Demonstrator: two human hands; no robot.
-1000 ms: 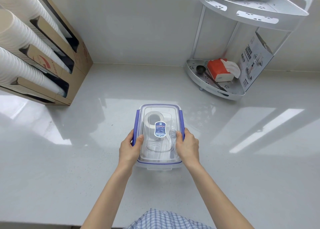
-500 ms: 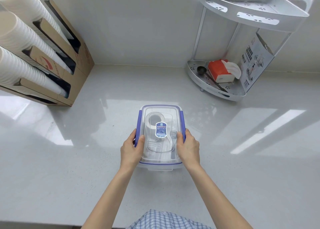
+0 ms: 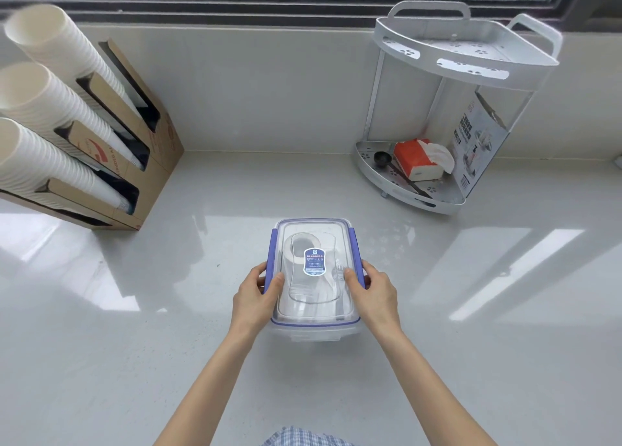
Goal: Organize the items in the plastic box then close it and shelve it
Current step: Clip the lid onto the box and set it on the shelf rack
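1. Plastic box [image 3: 314,277], lid on, mid-countertop [image 3: 471,327], well off every edge.
2. Left hand [image 3: 254,295] and right hand [image 3: 373,294] grip its long sides, thumbs on lid, fingers curled round blue clips.
3. Inside: white tape roll [image 3: 298,248]; other contents unclear.
4. Corner rack [image 3: 447,108] stands back-right corner.

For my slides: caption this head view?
Left hand and right hand grip the lidded plastic box on the countertop.
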